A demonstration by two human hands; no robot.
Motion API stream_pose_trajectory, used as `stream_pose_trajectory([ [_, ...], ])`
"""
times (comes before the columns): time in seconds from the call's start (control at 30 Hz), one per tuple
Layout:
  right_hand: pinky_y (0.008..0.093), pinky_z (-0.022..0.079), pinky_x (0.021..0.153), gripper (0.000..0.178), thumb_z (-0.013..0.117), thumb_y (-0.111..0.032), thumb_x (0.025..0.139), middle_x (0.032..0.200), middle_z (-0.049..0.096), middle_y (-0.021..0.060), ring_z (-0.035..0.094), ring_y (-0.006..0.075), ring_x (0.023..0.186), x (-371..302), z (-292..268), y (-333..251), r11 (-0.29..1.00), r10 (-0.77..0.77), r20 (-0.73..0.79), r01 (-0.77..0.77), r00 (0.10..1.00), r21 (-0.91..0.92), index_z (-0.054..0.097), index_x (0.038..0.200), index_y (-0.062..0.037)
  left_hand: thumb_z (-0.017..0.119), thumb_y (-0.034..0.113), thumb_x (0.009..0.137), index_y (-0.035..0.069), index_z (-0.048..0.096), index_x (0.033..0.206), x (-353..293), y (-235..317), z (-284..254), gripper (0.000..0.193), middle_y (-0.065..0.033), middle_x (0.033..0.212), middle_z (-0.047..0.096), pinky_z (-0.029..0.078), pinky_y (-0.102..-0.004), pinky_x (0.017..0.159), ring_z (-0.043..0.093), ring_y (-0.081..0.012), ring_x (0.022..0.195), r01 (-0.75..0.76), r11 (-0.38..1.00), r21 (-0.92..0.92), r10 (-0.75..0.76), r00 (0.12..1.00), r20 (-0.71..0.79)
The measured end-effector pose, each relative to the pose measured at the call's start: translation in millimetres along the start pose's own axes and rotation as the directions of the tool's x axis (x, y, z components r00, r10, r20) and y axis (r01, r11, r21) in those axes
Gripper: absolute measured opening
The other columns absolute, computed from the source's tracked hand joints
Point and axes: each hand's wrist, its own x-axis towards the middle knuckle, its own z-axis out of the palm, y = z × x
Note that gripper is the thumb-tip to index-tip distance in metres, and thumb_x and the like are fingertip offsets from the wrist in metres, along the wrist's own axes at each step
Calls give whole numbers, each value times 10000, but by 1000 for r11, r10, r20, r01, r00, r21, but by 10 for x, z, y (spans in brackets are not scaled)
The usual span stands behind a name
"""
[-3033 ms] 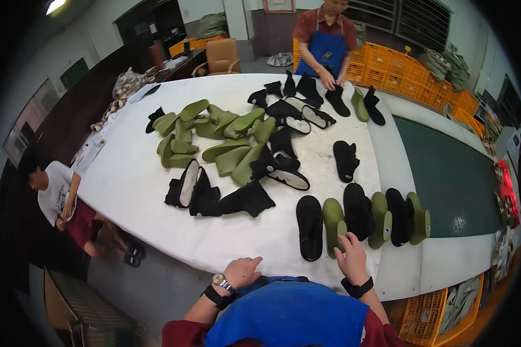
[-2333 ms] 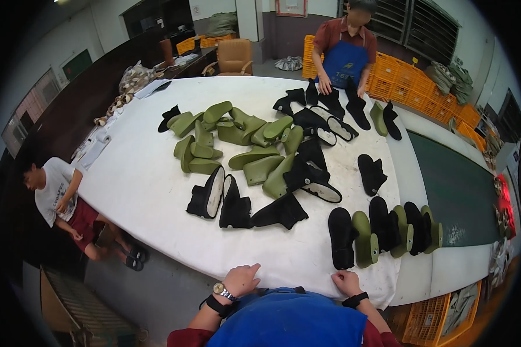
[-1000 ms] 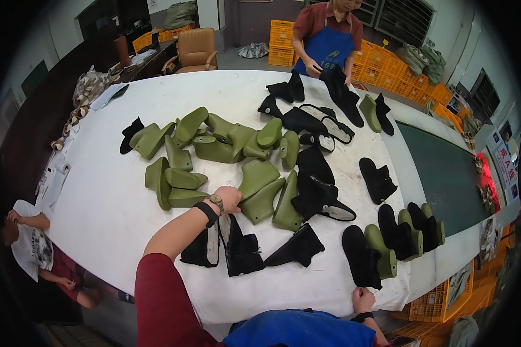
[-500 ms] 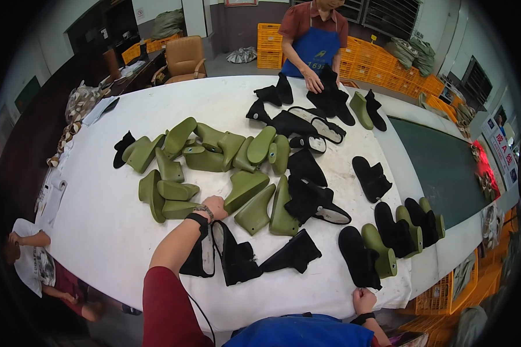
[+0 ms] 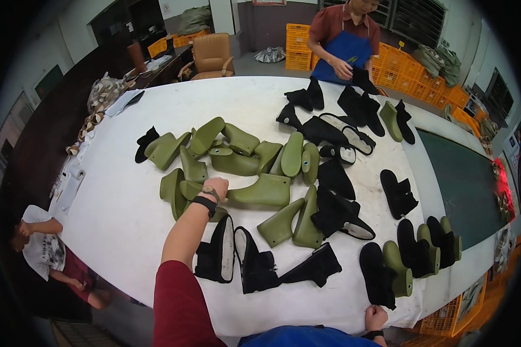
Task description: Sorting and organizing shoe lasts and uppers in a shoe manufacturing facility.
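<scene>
1. The left hand (image 5: 217,187) was closed at the toe of a green last (image 5: 260,192); it seemed to grip this toe, but the fingertips were hidden.
2. This last lay on its side in the middle of the white table (image 5: 116,231), with the toe to the left.
3. Other lasts (image 5: 234,164) were around it, and three boots (image 5: 257,270), black, lay nearer to the person.
4. The right hand (image 5: 376,318) was curled just beside a black boot (image 5: 376,274); how far it was open, and whether it touched, could not be told.
5. Across the table, a co-worker (image 5: 344,37) stood near more boots.
</scene>
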Motion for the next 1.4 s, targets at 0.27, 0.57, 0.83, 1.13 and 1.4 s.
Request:
stream_pose_trajectory([
  [0.27, 429, 411, 539, 249, 556, -257, 750, 604, 552, 190, 536, 355, 551, 11, -102, -70, 998, -39, 100, 34, 994, 47, 582, 672, -22, 475, 43, 742, 17, 415, 1168, 460, -509, -44, 431, -217, 1154, 464, 441, -426, 862, 522, -356, 1026, 140, 934, -328, -225, 945, -239],
  [0.57, 436, 456, 590, 303, 514, -311, 804, 686, 602, 215, 584, 381, 635, 45, -179, -103, 998, -56, 242, 57, 969, 1, 661, 795, -46, 545, 167, 725, 38, 475, 1198, 374, -68, 66, 495, -242, 1239, 438, 434, -402, 890, 530, -360, 1034, 7, 959, -284, 53, 978, 202],
  [0.83, 443, 456, 589, 309, 516, -321, 800, 692, 604, 216, 589, 378, 630, 22, -172, -32, 1000, -25, 191, 28, 981, -13, 663, 797, -50, 660, 306, 683, -43, 609, 957, -781, -1144, 255, 447, -220, 959, 616, 489, -409, 757, 604, -336, 865, 625, 670, -399, -587, 776, 230],
  [1.13, 433, 463, 613, 333, 499, -333, 806, 706, 607, 222, 589, 388, 650, 26, -229, -154, 1000, 12, 243, -4, 970, -31, 666, 821, -45, 661, 341, 655, -51, 608, 927, -1126, -1007, 829, 480, -250, 978, 601, 467, -393, 828, 578, -365, 944, 705, 308, -639, -810, 547, 213],
  [1.4, 404, 378, 456, 243, 568, -157, 713, 510, 517, 188, 513, 308, 446, 76, 30, 207, 973, -123, 128, 95, 984, 209, 547, 557, 27, 642, 245, 774, -69, 539, 1064, -1987, -687, 258, 439, -130, 990, 610, 511, -323, 720, 612, -203, 873, 61, -539, -840, -473, 804, 361],
])
